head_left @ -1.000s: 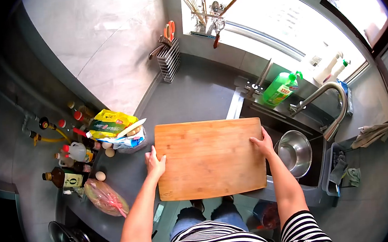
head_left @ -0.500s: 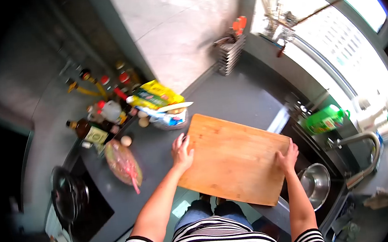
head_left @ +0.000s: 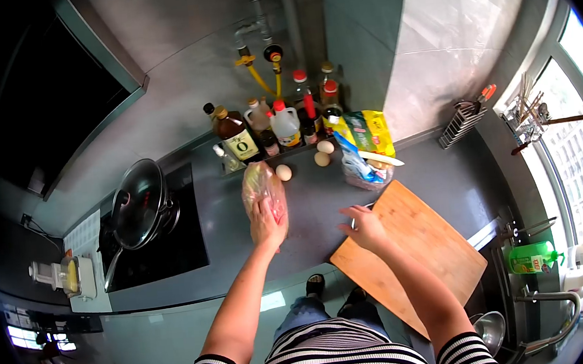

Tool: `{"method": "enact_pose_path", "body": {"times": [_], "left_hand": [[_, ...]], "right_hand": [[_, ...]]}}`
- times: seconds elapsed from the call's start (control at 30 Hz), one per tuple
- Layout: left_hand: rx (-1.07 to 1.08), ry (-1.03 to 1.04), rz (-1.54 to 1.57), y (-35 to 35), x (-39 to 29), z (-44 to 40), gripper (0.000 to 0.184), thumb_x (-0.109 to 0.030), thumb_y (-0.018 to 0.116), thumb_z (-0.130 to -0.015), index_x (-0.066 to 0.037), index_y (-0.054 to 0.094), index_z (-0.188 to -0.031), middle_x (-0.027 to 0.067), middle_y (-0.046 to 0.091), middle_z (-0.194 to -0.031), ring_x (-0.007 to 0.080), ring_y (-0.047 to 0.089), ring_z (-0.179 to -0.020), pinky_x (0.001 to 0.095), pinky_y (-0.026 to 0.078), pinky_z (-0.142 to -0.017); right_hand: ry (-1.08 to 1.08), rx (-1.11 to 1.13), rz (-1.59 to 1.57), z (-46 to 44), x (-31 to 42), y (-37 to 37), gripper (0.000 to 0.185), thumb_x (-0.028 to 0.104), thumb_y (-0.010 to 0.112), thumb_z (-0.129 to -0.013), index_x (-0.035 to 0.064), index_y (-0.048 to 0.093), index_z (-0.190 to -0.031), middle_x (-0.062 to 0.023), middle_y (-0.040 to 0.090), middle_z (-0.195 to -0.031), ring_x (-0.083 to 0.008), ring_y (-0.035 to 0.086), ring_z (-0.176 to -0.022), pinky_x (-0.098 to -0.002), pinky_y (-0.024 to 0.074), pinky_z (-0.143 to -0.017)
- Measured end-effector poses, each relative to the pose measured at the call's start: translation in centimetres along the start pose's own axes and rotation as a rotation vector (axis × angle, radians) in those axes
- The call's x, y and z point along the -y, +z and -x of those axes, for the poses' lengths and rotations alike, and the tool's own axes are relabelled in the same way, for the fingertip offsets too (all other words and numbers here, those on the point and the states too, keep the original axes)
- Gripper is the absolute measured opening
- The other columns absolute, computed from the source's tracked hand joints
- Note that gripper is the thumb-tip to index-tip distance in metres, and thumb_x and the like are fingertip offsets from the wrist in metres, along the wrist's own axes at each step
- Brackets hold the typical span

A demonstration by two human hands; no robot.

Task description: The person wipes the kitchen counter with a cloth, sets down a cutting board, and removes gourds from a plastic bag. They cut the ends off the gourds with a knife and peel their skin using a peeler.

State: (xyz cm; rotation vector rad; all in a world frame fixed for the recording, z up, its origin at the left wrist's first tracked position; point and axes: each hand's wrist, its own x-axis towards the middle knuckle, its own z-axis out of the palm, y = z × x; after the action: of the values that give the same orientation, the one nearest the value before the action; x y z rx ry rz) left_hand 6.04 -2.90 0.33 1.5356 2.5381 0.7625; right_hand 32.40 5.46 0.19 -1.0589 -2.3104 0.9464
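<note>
Head camera view: our left hand (head_left: pixel 266 222) is closed over the near end of a clear plastic bag with pinkish and greenish contents (head_left: pixel 262 184), which lies on the grey table (head_left: pixel 235 249) just left of centre. Our right hand (head_left: pixel 365 229) is apart from it, fingers spread and empty, by the upper left corner of a rectangular light-brown wooden board (head_left: pixel 428 239); whether it touches the wood, we cannot tell.

We judge the bag soft and fairly light, its shiny, crinkled film liable to slip, so gathered film at the near end or a palm underneath should serve us best. The board looks stiff, flat and heavier, better taken by opposite edges.

Just right of the bag sits a smooth, pale egg (head_left: pixel 283 172), surely fragile; two more eggs (head_left: pixel 323 153) lie farther right, near a crinkly yellow-and-green packet (head_left: pixel 369 132). Behind them stand glass and plastic bottles (head_left: pixel 238 141). At left we see a dark round pan with a glossy lid (head_left: pixel 139 202); at lower right, a shiny round metal bowl (head_left: pixel 490 331).
</note>
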Motion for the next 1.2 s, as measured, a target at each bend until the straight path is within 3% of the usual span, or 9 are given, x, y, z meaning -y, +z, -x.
{"method": "enact_pose_path", "body": {"times": [0.13, 0.17, 0.27, 0.4, 0.6, 0.7, 0.9, 1.1, 1.2], "left_hand": [[0.355, -0.033, 0.184, -0.5, 5.7, -0.8, 0.032, -0.025, 0.075, -0.077, -0.01, 0.058, -0.1, 0.01, 0.066, -0.104, 0.0293, 0.065, -0.09, 0.0382, 0.052, -0.078], [0.357, -0.058, 0.246, -0.7, 6.0, -0.9, 0.027, -0.025, 0.075, -0.077, -0.008, 0.063, -0.094, 0.0073, 0.07, -0.085, 0.0237, 0.068, -0.077, 0.0338, 0.053, -0.073], [0.548, -0.147, 0.392, -1.6, 6.1, -1.5, 0.018, -0.019, 0.071, -0.084, -0.005, 0.064, -0.093, 0.0041, 0.07, -0.077, 0.0135, 0.065, -0.066, 0.0278, 0.051, -0.063], [0.617, 0.002, 0.5, -2.3, 4.5, -1.0, 0.012, -0.014, 0.067, -0.087, -0.004, 0.065, -0.093, 0.0058, 0.071, -0.081, 0.0118, 0.065, -0.071, 0.0277, 0.051, -0.066], [0.347, 0.396, 0.411, -2.1, 3.7, -0.1, 0.023, -0.014, 0.073, -0.075, -0.006, 0.063, -0.094, 0.0085, 0.062, -0.102, 0.0274, 0.061, -0.092, 0.0384, 0.049, -0.081], [0.354, 0.415, 0.427, -0.9, 3.9, -0.1, 0.025, -0.01, 0.074, -0.073, -0.004, 0.064, -0.095, 0.0095, 0.065, -0.093, 0.0251, 0.065, -0.085, 0.0355, 0.051, -0.077], [0.36, 0.393, 0.468, -0.8, 2.8, -0.9, 0.018, -0.009, 0.073, -0.075, -0.001, 0.065, -0.09, 0.0105, 0.068, -0.084, 0.0236, 0.067, -0.078, 0.0337, 0.051, -0.072], [0.358, 0.365, 0.532, 0.1, 3.0, -0.5, 0.016, -0.014, 0.071, -0.075, -0.004, 0.064, -0.086, 0.0088, 0.065, -0.08, 0.0281, 0.064, -0.079, 0.0393, 0.048, -0.073], [0.351, 0.327, 0.564, 0.0, 2.8, 0.0, 0.016, -0.013, 0.071, -0.075, -0.005, 0.065, -0.087, 0.0089, 0.066, -0.081, 0.0287, 0.064, -0.08, 0.0388, 0.048, -0.072]], "right_hand": [[-0.096, 0.05, 0.027, -4.8, 2.8, 7.8, 0.038, 0.025, 0.07, -0.081, 0.0095, 0.063, -0.115, -0.0122, 0.066, -0.11, -0.0312, 0.059, -0.108, -0.0419, 0.0471, -0.09], [-0.117, 0.052, 0.03, -5.6, 3.2, 9.2, 0.038, 0.025, 0.07, -0.08, 0.01, 0.064, -0.115, -0.0121, 0.066, -0.111, -0.0306, 0.06, -0.107, -0.0412, 0.0481, -0.089], [0.041, 0.199, -0.137, -6.8, 6.4, 10.1, 0.038, 0.027, 0.071, -0.079, 0.0109, 0.065, -0.113, -0.0112, 0.068, -0.107, -0.0293, 0.066, -0.098, -0.039, 0.052, -0.083], [0.008, 0.208, -0.095, -6.1, 7.4, 10.0, 0.036, 0.024, 0.074, -0.075, 0.0116, 0.068, -0.108, -0.0103, 0.07, -0.101, -0.0276, 0.068, -0.09, -0.0385, 0.0538, -0.077], [0.173, 0.105, -0.175, -5.1, 6.4, 8.8, 0.018, 0.014, 0.072, -0.08, 0.0027, 0.07, -0.093, -0.0101, 0.069, -0.087, -0.0198, 0.066, -0.078, -0.0302, 0.0524, -0.069], [0.395, 0.2, -0.431, -5.2, 6.8, 8.2, 0.012, 0.012, 0.068, -0.087, 0.0014, 0.068, -0.093, -0.0065, 0.068, -0.087, -0.0129, 0.063, -0.079, -0.0256, 0.0505, -0.069], [0.524, -0.082, -1.203, -4.0, 4.9, 10.5, 0.01, 0.01, 0.059, -0.096, 0.0008, 0.063, -0.094, -0.0036, 0.067, -0.089, -0.0107, 0.063, -0.085, -0.023, 0.0491, -0.076], [0.261, -0.076, -0.259, -3.4, 4.5, 9.4, 0.013, 0.005, 0.063, -0.087, -0.001, 0.065, -0.098, -0.0106, 0.07, -0.087, -0.018, 0.068, -0.081, -0.0287, 0.0528, -0.071], [0.285, 0.093, -0.287, -3.1, 5.6, 8.4, 0.016, 0.004, 0.062, -0.082, -0.0006, 0.067, -0.096, -0.0148, 0.069, -0.083, -0.0203, 0.069, -0.077, -0.0312, 0.0537, -0.068]]}}
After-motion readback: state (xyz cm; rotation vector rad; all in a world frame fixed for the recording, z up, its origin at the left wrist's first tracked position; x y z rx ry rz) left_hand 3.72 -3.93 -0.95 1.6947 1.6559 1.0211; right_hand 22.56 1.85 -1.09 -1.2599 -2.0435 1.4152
